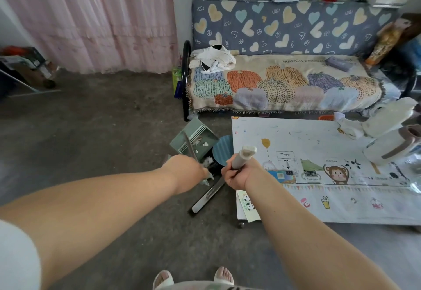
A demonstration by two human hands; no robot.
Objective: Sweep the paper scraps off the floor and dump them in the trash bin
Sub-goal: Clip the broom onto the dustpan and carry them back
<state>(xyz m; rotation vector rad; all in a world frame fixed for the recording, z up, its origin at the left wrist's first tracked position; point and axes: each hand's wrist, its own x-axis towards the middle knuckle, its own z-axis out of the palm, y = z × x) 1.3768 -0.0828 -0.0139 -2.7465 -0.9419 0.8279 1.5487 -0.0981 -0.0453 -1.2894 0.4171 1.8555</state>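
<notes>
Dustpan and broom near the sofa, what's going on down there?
A person stands on the grey floor beside a low table, sweeping up. The left hand grips the thin handle of a green dustpan, which is tilted and has a few paper scraps in it. The right hand holds the broom by its pale handle. Something dark sits between the hands; whether it is the bin is unclear.

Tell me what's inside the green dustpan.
A few pale paper scraps lie inside the green dustpan, beside its comb teeth. The left hand covers the pan's near end, so anything lying there is hidden.
</notes>
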